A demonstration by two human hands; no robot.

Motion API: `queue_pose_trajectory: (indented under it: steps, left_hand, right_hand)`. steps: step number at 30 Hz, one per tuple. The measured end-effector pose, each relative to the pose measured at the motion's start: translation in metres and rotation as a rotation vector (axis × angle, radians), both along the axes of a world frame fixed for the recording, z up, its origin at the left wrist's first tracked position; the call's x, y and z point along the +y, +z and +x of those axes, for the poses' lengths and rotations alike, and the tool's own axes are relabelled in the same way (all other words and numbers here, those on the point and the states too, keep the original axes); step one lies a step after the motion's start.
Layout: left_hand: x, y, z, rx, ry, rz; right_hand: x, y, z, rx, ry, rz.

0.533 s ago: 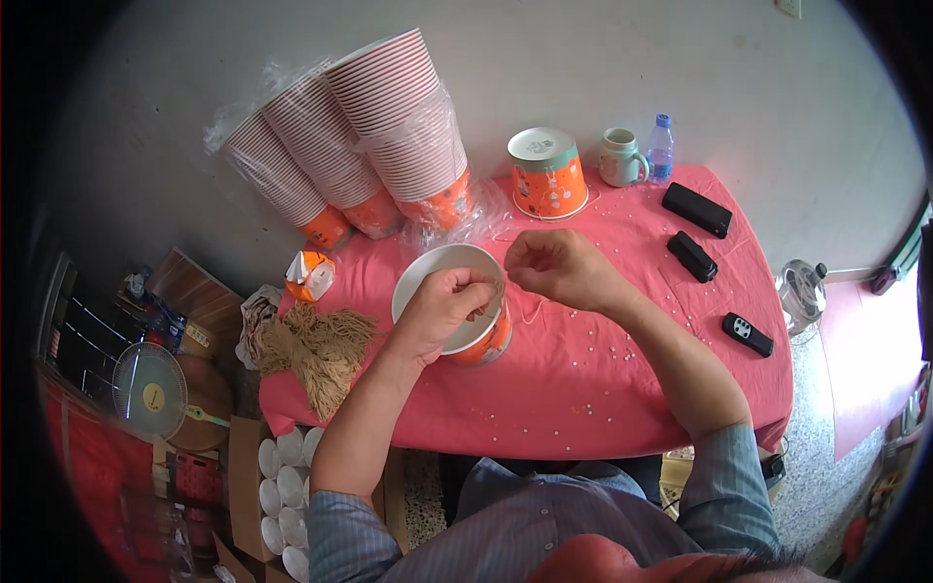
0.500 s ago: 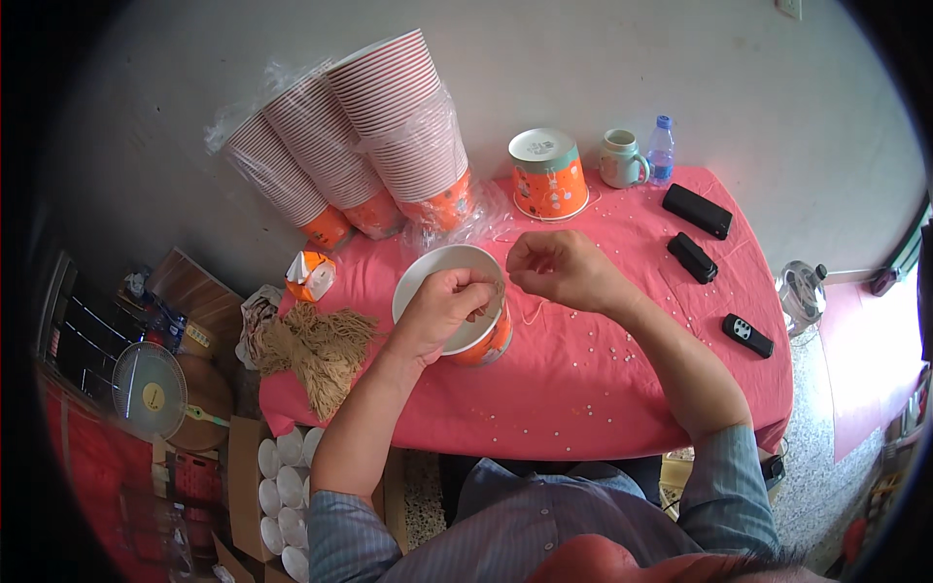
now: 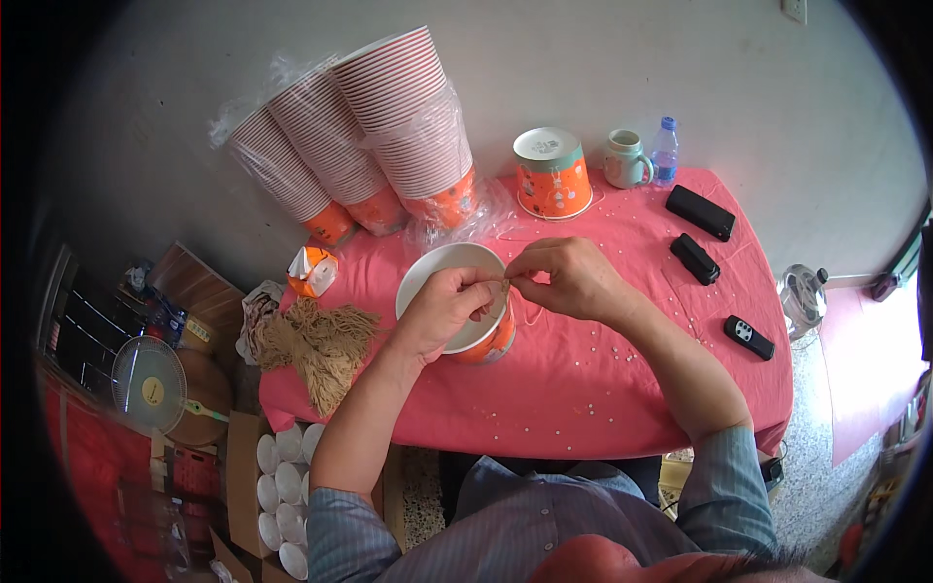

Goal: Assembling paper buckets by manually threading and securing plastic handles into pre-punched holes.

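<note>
A white-lined orange paper bucket [image 3: 500, 336] stands upright on the table in front of me, its mouth facing up. My left hand [image 3: 439, 313] reaches over its near rim, thumb and forefinger pinched together. From the right, my right hand [image 3: 571, 278] meets it with closed fingertips. Between the two pinches, by the bucket's right rim, a short bit of thin tan cord [image 3: 505, 285] shows; the fingers cover most of it. A bundle of tan cords [image 3: 316, 352] lies left of the bucket.
Tall wrapped bucket stacks [image 3: 403, 126] lean at the back left. Behind my right hand are an upturned bucket [image 3: 554, 185], a mug [image 3: 623, 160] and a bottle [image 3: 665, 154]. Black cases [image 3: 700, 212] and a remote [image 3: 748, 337] lie right. Small white bits dot the pink cloth [image 3: 466, 413].
My right hand has moved left, and its fingertips now meet those of my left hand at the bucket's rim. My left hand has stayed nearly still.
</note>
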State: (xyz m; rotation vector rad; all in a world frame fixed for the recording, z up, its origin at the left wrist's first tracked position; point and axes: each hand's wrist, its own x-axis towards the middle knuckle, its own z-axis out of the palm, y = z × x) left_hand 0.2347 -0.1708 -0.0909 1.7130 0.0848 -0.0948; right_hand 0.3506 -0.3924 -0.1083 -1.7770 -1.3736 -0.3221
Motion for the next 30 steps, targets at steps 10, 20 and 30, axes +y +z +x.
queue_pose_trajectory:
  steps: [10, 20, 30]
  left_hand:
    - [-0.007, 0.0, -0.007, -0.147, 0.036, 0.317]
    - [-0.007, 0.009, -0.008, -0.125, -0.003, 0.056]
    - [-0.007, 0.01, -0.008, -0.097, -0.019, -0.089]
  right_hand:
    - [0.001, -0.005, 0.003, 0.045, -0.016, -0.016]
    - [0.001, -0.004, 0.002, 0.087, -0.035, -0.084]
    - [-0.001, -0.006, 0.001, 0.145, 0.04, -0.079]
